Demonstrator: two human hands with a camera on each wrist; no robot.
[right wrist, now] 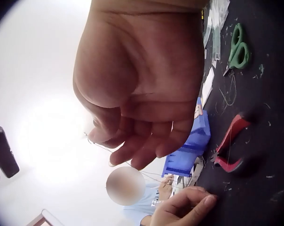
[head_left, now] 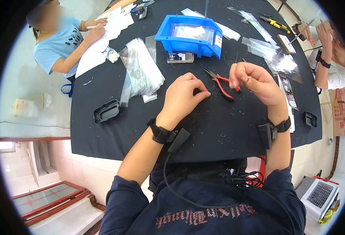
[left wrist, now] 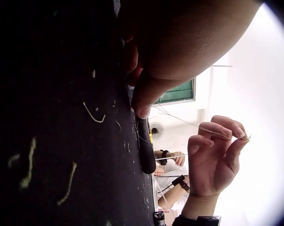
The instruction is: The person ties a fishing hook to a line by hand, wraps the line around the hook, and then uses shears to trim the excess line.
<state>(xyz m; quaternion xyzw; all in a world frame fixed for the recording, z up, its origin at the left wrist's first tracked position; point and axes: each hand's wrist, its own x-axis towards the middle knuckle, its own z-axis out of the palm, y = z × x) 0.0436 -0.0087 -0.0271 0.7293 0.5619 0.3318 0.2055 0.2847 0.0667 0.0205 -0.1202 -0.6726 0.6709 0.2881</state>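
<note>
My right hand (head_left: 260, 80) is raised above the table, its thumb and fingertips pinching the end of a thin thread (left wrist: 179, 120). The thread slants down towards my left hand (head_left: 182, 96), whose thumb and forefinger come together on it low over the black cloth. A short loose end sticks out beyond the right fingertips in the left wrist view. Between and just beyond the hands lie pliers with red handles (head_left: 224, 93), their jaws pointing away. Green-handled scissors (right wrist: 233, 46) lie on the cloth in the right wrist view.
A blue bin (head_left: 180, 45) holding clear bags stands behind the pliers, with a small box (head_left: 180, 58) before it. Plastic sleeves (head_left: 143, 70) lie left. Black trays (head_left: 106, 111) sit at both sides. Thread scraps dot the cloth. Other people sit at left and right.
</note>
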